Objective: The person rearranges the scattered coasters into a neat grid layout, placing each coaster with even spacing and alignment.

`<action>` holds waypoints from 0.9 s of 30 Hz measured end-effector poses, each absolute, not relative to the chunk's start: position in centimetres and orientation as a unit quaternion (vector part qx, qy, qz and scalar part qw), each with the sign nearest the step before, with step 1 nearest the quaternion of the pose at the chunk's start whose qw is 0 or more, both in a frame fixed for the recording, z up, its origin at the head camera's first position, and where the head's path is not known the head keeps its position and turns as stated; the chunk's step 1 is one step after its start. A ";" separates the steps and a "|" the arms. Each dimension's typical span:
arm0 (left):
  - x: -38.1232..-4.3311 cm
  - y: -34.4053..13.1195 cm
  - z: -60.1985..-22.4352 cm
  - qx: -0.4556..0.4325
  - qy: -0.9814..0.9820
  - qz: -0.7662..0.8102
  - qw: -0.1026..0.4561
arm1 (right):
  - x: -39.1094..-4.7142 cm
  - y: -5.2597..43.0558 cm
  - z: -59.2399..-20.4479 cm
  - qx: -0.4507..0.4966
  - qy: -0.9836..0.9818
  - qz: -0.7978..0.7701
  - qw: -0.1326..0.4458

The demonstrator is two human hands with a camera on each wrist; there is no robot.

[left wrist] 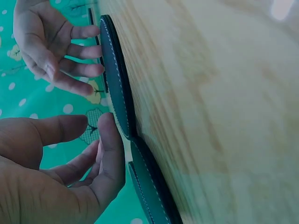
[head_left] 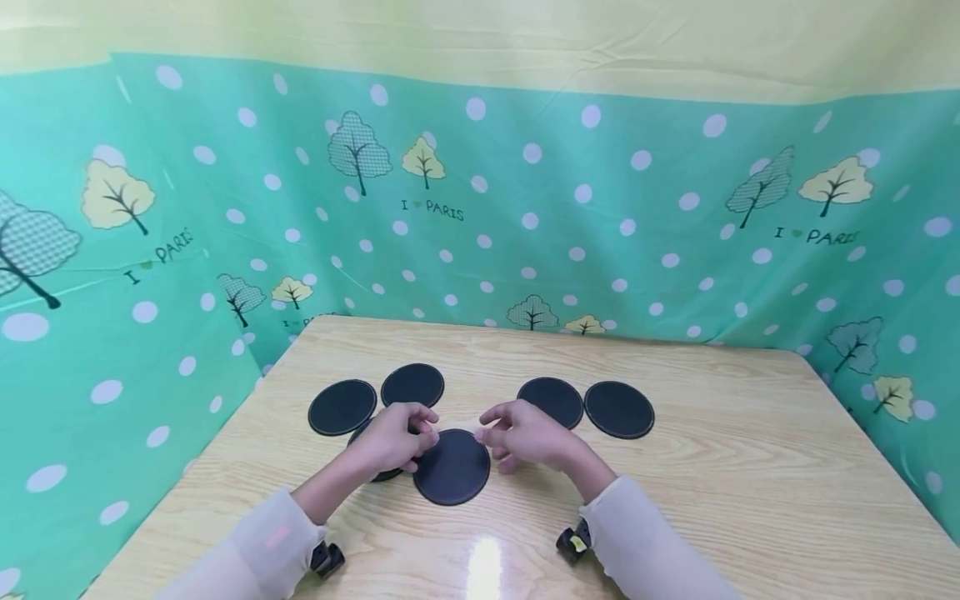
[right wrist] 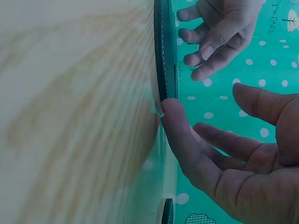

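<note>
A dark round coaster (head_left: 452, 468) with a stitched rim lies flat on the wooden table, between the two hands. My left hand (head_left: 397, 437) hovers at its left edge, partly over another dark coaster (head_left: 362, 432), with the fingers loosely bent and the thumb apart from them. My right hand (head_left: 525, 432) is at the other side, its fingers also relaxed. In the right wrist view a fingertip (right wrist: 173, 108) of the right hand is down by the table at the end of the coaster (right wrist: 163, 56). Neither palm holds anything.
Two coasters, one at the far left (head_left: 342, 407) and one behind the left hand (head_left: 412, 385), lie flat. Two more, one behind the right hand (head_left: 551, 400) and one farther right (head_left: 619, 409), lie side by side. A green dotted curtain (head_left: 525, 200) surrounds the wooden table (head_left: 750, 467).
</note>
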State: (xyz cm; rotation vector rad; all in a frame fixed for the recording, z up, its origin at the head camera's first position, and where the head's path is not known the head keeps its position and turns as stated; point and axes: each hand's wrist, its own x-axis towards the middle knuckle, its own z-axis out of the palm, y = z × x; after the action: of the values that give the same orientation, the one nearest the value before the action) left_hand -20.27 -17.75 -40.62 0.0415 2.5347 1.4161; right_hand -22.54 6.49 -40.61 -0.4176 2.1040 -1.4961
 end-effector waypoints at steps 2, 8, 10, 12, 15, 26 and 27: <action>-20.0 -18.0 -40.6 0.012 0.869 0.481 0.116 | -22.5 6.4 -40.8 -0.149 0.773 -0.559 0.261; -19.2 -18.9 -40.8 0.000 0.864 0.489 0.118 | -22.5 6.2 -41.0 -0.142 0.762 -0.573 0.266; -19.1 -19.0 -40.9 -0.007 0.851 0.509 0.128 | -22.5 6.2 -40.9 -0.143 0.759 -0.575 0.269; -19.0 -19.2 -41.0 -0.011 0.838 0.528 0.140 | -22.4 6.3 -40.9 -0.143 0.758 -0.576 0.271; -18.9 -19.2 -41.0 -0.013 0.832 0.535 0.144 | -22.3 6.3 -40.7 -0.141 0.760 -0.573 0.273; -18.4 -18.6 -40.5 -0.002 0.866 0.485 0.123 | -22.1 6.5 -40.5 -0.135 0.764 -0.566 0.278; -18.4 -18.5 -40.4 0.001 0.868 0.482 0.120 | -22.1 6.5 -40.5 -0.135 0.763 -0.567 0.278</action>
State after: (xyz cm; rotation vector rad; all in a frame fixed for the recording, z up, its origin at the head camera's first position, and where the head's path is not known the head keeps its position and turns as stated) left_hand -18.40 -18.52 -40.42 0.0030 2.5355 1.4085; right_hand -22.07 6.52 -40.53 -0.3618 2.0485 -1.5222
